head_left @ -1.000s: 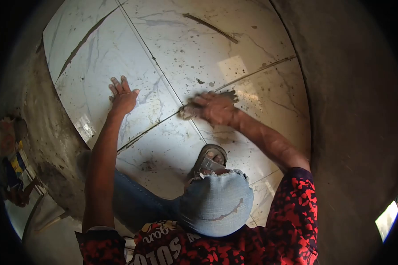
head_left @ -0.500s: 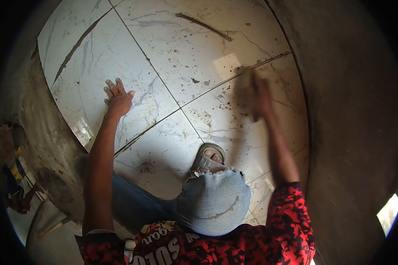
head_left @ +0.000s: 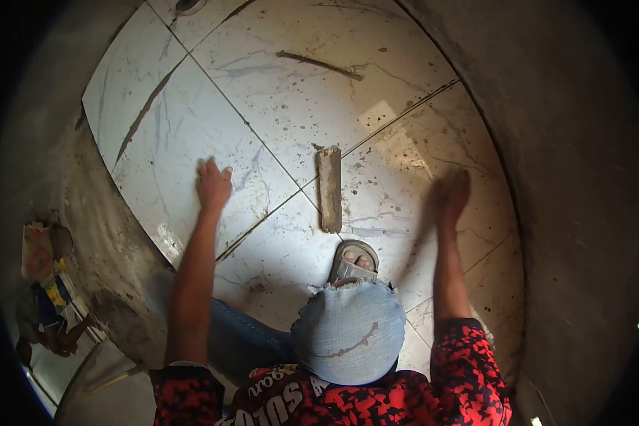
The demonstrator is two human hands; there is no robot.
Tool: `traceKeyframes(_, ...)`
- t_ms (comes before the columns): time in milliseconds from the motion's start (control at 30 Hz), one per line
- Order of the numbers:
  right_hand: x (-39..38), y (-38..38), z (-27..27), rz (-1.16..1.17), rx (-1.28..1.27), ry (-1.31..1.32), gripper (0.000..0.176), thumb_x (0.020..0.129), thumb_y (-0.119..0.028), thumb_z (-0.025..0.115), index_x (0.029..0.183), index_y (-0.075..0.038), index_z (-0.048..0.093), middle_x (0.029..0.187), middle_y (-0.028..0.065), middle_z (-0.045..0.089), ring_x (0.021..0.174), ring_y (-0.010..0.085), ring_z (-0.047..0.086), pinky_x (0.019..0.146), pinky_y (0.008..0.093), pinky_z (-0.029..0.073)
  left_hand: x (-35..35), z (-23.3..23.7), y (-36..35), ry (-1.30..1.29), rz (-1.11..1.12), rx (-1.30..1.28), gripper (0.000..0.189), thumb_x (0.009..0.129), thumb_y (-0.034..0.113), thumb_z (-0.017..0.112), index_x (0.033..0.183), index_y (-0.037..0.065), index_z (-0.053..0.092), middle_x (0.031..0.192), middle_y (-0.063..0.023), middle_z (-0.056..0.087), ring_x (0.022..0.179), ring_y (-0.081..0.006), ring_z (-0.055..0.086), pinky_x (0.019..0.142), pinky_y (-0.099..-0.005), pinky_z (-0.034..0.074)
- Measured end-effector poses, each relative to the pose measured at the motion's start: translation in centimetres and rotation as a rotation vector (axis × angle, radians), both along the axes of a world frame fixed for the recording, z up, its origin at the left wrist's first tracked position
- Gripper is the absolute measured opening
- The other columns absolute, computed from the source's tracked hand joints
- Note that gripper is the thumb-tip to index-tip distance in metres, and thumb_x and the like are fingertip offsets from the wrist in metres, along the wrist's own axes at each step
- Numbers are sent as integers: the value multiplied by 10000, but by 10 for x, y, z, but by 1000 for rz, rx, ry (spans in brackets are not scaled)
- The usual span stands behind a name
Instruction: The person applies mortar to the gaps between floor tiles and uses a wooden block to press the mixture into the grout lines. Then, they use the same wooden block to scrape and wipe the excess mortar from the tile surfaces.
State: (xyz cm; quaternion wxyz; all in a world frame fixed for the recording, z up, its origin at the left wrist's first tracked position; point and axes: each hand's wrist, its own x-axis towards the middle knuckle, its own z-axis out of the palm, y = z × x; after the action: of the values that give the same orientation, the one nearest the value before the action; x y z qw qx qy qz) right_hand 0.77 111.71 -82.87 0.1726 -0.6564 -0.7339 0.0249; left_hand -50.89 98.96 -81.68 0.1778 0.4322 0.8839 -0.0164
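At the lower left of the frame, beyond the rough wall (head_left: 103, 234), another person (head_left: 50, 312) shows small and dim, with nothing of their hands clear enough to describe. A dark streak (head_left: 148, 113) runs along the tiles (head_left: 255, 96) at the upper left. Left of the middle, the left hand (head_left: 214, 186) is over the pale floor, arm reaching forward, thumb apart from the loosely bent fingers; it grasps nothing, and the grip looks released. Its place out in front suggests a prop for the leaning body, though whether the palm presses on the tile cannot be told. A thin stick (head_left: 319, 64) lies aslant at the upper middle, well apart from both hands. The block (head_left: 329, 189) lies near the centre, lengthwise up the frame, beside the crossing of the joints and over one of them; neither hand touches it. It probably lies there because that spot between the arms is in easy reach. Just below its near end is the sandal (head_left: 355, 260), with the bent knee (head_left: 348, 334) below that. Right of centre, the right hand (head_left: 452, 197) is blurred above the tiles, clear of the block; no held thing shows, but how far its fingers are curled cannot be told.
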Motion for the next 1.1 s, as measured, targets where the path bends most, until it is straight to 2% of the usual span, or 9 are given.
traceKeyframes(33,14,5,1,-13,3,10,506,867,-241,559,1290,13,445,1334,232,427,1244,387,386,1049,462,288,14,3,1,-56,10,158,604,846,342,616,1311,36,384,1308,-225,425,1196,-410,428,946,-487,402)
traceKeyframes(100,33,2,1,-51,4,-76,498,864,-222,540,1290,17,441,1338,248,414,1232,399,386,1031,476,293,86,9,3,-109,-114,436,531,788,320,695,1180,31,482,1120,-164,542,1063,-354,518,876,-462,435)
traceKeyframes(167,31,-1,7,-54,6,-71,494,867,-217,531,1292,17,440,1339,251,410,1227,399,388,1025,481,292,160,47,17,-330,-42,302,570,801,321,689,1206,-11,466,1150,-198,498,1074,-348,501,936,-417,404)
traceKeyframes(300,30,0,8,-67,16,-43,492,877,-227,512,1300,13,436,1346,247,405,1223,392,389,1026,487,283,228,35,34,-234,-115,329,569,776,232,702,1244,18,457,1174,-218,451,1069,-368,473,924,-433,397)
traceKeyframes(367,32,1,6,-62,32,-43,491,880,-234,507,1300,11,437,1345,246,407,1226,388,389,1027,488,281,231,31,36,-116,-211,289,589,766,188,700,1279,44,447,1174,-222,438,1062,-374,467,920,-442,394)
traceKeyframes(467,36,-2,2,-66,27,-45,490,884,-250,501,1298,7,442,1344,242,411,1233,381,387,1030,490,277,202,42,32,-255,-343,269,725,733,70,657,1396,140,373,1130,-205,443,1029,-389,473,892,-449,405)
traceKeyframes(667,36,-1,2,-84,24,-18,495,882,-273,501,1293,-2,451,1347,226,416,1249,367,380,1035,497,271,151,43,23,-132,-686,140,653,758,130,668,1366,134,427,1124,-195,473,905,-365,559,751,-458,467)
traceKeyframes(967,40,-4,-4,-75,40,-38,477,892,-278,488,1299,-33,449,1354,207,409,1255,342,374,1037,496,270,208,45,137,-60,-860,234,610,770,172,674,1341,164,459,1029,-162,492,854,-345,568,709,-451,454)
traceKeyframes(1100,43,-3,-5,-67,39,-37,468,899,-273,477,1301,-36,445,1352,198,410,1255,336,373,1035,497,271,169,42,96,-85,-868,161,616,773,185,676,1347,174,453,1037,-150,494,892,-319,557,733,-439,439)
